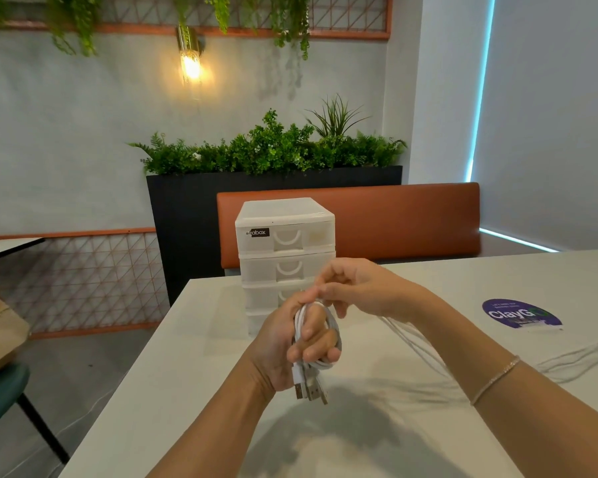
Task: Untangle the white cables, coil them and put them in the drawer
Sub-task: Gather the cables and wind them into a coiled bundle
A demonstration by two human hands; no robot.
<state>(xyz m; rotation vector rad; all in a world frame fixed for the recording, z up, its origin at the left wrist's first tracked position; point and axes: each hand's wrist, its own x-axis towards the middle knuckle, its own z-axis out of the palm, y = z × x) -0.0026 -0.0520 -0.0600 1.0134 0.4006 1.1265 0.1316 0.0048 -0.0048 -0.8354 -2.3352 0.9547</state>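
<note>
drawer unit [285, 236] at 12 o'clock, lower drawers hidden by my hands | my left hand [292, 343] grips the white cables [325, 365] looped round its fingers, plugs dangling at 6 | my right hand [356, 288] pinches blurred strands, cut off at 3

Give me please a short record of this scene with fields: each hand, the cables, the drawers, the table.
left hand: holds white cable coil, wound around its fingers
right hand: pinches the cable above the coil
loose cable: trails right across the table
plugs: hang below the left hand
drawer unit: white, behind the hands, visible drawers shut
</note>
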